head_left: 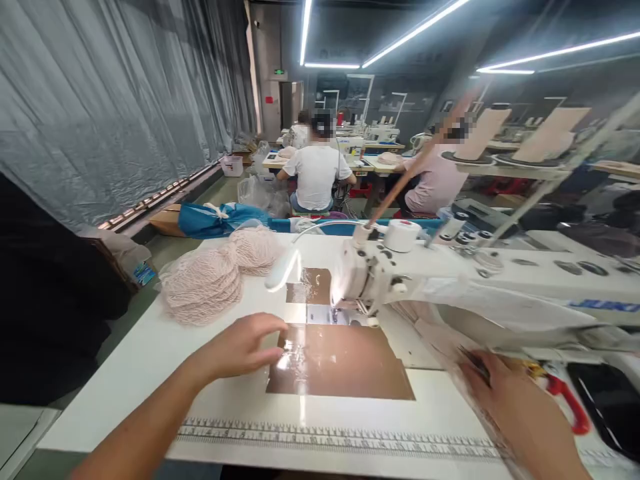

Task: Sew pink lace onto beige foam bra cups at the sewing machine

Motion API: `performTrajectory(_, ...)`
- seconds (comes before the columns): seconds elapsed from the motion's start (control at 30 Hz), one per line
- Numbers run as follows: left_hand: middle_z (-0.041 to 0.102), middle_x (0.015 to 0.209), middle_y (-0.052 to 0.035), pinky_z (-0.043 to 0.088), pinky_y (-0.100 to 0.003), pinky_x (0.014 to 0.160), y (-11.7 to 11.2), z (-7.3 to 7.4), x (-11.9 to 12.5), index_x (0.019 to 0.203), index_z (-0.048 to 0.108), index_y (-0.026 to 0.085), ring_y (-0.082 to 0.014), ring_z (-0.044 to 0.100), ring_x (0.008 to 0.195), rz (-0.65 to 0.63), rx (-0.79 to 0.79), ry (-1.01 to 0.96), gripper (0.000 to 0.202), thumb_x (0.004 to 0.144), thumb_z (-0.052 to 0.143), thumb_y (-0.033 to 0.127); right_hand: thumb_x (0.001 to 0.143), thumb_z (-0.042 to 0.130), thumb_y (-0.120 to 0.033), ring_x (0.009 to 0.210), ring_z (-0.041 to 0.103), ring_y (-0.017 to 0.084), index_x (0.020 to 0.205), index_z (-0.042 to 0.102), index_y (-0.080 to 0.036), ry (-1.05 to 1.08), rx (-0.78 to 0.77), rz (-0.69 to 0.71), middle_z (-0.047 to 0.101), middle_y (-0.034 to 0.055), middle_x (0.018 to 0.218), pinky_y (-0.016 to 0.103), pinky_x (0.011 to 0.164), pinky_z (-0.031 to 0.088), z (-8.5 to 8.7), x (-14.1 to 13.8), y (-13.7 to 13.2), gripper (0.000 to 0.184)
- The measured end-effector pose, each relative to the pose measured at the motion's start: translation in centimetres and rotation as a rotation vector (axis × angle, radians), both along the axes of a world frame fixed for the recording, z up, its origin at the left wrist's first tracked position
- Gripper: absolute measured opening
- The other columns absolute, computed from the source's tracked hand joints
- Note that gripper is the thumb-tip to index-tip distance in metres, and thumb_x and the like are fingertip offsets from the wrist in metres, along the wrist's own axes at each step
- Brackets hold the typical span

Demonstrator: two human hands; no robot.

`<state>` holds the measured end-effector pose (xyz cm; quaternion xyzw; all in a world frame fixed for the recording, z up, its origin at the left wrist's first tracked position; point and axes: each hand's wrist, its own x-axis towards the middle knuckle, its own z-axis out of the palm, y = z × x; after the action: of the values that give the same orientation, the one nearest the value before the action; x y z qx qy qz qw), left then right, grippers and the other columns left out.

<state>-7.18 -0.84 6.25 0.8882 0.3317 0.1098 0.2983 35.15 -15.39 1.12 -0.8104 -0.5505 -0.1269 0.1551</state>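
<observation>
Reading this as fabric handling: I have left hand (pixel 243 347) wide, empty by brown plate (pixel 345 367), right hand (pixel 517 400) at pale fabric (pixel 436 339), hold unclear; next likely needs firm pinch.

The left hand (pixel 239 348) and right hand (pixel 517 397) are bare, with rounded fingers (pixel 265 324) and bare, tapering forearms (pixel 155 407).

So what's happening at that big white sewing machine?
Someone is working there with bare hands. The left hand is open at the near edge of a shiny brown sheet in front of the sewing machine, holding nothing. The right hand is at some pale pink cloth, with something dark by its fingers, too blurry to name. Pink piles sit on the table's left side.
</observation>
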Motion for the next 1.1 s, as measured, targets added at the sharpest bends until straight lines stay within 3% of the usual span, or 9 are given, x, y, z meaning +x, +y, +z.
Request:
performTrajectory(0.1, 0.067, 0.1, -0.0042, 0.046, -0.025, 0.072, -1.9, 0.2, 4.9, 0.108, 0.064, 0.021, -0.0182, 0.06, 0.087, -0.137, -0.1, -0.008, 0.027, 0.083, 0.056, 0.027, 0.091, 0.041, -0.036, 0.061, 0.066, 0.027, 0.086, 0.064, -0.021, -0.075, -0.069, 0.006, 0.07, 0.0123, 0.079, 0.033, 0.042, 0.038, 1.0, 1.4, -0.8, 0.027)
performTrajectory(0.27, 0.067, 0.107, -0.0071, 0.045, -0.025, 0.072, -4.4, -1.1, 12.0, 0.111, 0.066, 0.02, -0.0189, 0.061, 0.092, -0.255, -0.461, -0.127, 0.033, 0.082, 0.063, 0.034, 0.089, 0.049, -0.036, 0.064, 0.067, 0.026, 0.092, 0.066, -0.018, -0.308, 0.217, -0.011, 0.072, 0.0124, 0.082, 0.031, 0.044, 0.039, 2.5, 1.0, -2.1, 0.025)
performTrajectory(0.37, 0.065, 0.112, -0.011, 0.046, -0.028, 0.082, -6.0, -3.0, 16.6, 0.111, 0.065, 0.016, -0.0191, 0.061, 0.099, -0.153, -0.952, -0.393, 0.045, 0.081, 0.063, 0.049, 0.086, 0.056, -0.034, 0.074, 0.069, 0.025, 0.096, 0.064, -0.016, -0.352, 0.402, 0.243, 0.073, 0.0112, 0.085, 0.03, 0.057, 0.048, 2.2, -1.8, -3.2, 0.022)
performTrajectory(0.43, 0.068, 0.095, -0.0105, 0.049, -0.029, 0.076, -7.0, -4.1, 19.5, 0.098, 0.068, 0.012, -0.0176, 0.063, 0.084, 0.047, -1.247, -0.545, 0.055, 0.069, 0.072, 0.058, 0.083, 0.055, -0.024, 0.075, 0.069, 0.02, 0.097, 0.062, -0.019, -0.195, 0.332, 0.543, 0.073, 0.0068, 0.086, 0.027, 0.064, 0.051, 1.6, -4.4, -3.9, 0.016)
performTrajectory(0.53, 0.065, 0.071, -0.005, 0.049, -0.026, 0.069, -8.1, -4.9, 21.8, 0.078, 0.068, 0.01, -0.0128, 0.061, 0.066, 0.219, -1.412, -0.759, 0.046, 0.055, 0.083, 0.046, 0.079, 0.051, -0.014, 0.068, 0.068, 0.015, 0.092, 0.061, -0.024, 0.178, 0.164, 0.761, 0.072, 0.0008, 0.081, 0.022, 0.06, 0.052, 0.7, -7.2, -5.0, 0.02)
performTrajectory(0.63, 0.066, 0.067, -0.0044, 0.049, -0.023, 0.062, -8.8, -4.5, 20.5, 0.078, 0.07, 0.009, -0.0125, 0.061, 0.061, 0.206, -1.419, -0.816, 0.036, 0.05, 0.083, 0.027, 0.08, 0.058, -0.026, 0.061, 0.067, 0.013, 0.092, 0.064, -0.027, 0.472, 0.17, 0.741, 0.071, -0.0021, 0.077, 0.019, 0.056, 0.052, 0.2, -7.1, -6.2, 0.013)
performTrajectory(0.73, 0.068, 0.065, -0.0045, 0.048, -0.021, 0.054, -9.3, -4.0, 16.7, 0.087, 0.074, 0.008, -0.0129, 0.061, 0.054, 0.083, -1.49, -0.733, 0.042, 0.046, 0.076, 0.016, 0.078, 0.062, -0.034, 0.064, 0.069, 0.015, 0.087, 0.067, -0.027, 0.629, 0.158, 0.563, 0.073, -0.0021, 0.077, 0.018, 0.056, 0.054, -0.6, -4.8, -6.9, 0.013)
performTrajectory(0.87, 0.069, 0.061, -0.0086, 0.049, -0.026, 0.052, -10.7, -4.3, 11.1, 0.09, 0.074, 0.004, -0.0179, 0.063, 0.05, -0.117, -1.552, -0.798, 0.044, 0.053, 0.077, 0.027, 0.079, 0.06, -0.047, 0.081, 0.071, 0.021, 0.09, 0.07, -0.024, 0.783, 0.041, 0.363, 0.074, 0.0019, 0.086, 0.02, 0.065, 0.056, -2.5, -3.3, -6.0, 0.028)
performTrajectory(1.1, 0.071, 0.064, -0.0114, 0.052, -0.033, 0.059, -12.7, -3.5, 3.4, 0.071, 0.075, 0.013, -0.0228, 0.066, 0.056, -0.138, -1.258, -1.164, 0.024, 0.063, 0.079, 0.035, 0.089, 0.046, -0.052, 0.075, 0.067, 0.02, 0.098, 0.065, -0.023, 0.932, -0.12, 0.511, 0.07, 0.003, 0.079, 0.025, 0.067, 0.055, -2.0, -8.1, -2.3, 0.036)
